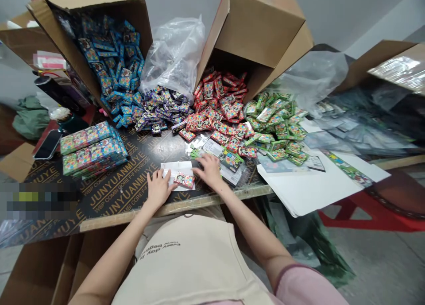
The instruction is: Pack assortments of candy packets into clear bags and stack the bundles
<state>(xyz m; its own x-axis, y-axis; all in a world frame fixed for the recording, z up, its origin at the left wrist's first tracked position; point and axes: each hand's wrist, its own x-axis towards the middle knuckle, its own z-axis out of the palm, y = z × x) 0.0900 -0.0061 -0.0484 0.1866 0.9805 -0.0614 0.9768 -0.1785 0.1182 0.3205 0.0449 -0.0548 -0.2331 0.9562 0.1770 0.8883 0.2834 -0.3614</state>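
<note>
A small red patterned packet lies on a sheet of white paper near the table's front edge. My left hand rests at the paper's left side, fingers spread, its thumb reaching toward the packet. On the other side, my right hand is over the paper's right edge, with fingers bent and apart and nothing visible in them. Just beyond it are clear-wrapped green-and-black printed packs and some thin green strips.
Heaps of blue packets, purple packets, red packets and green packets spread along the back, some spilling from tipped cardboard boxes. Wrapped bundles are stacked left, beside a phone. White sheets overhang the front edge.
</note>
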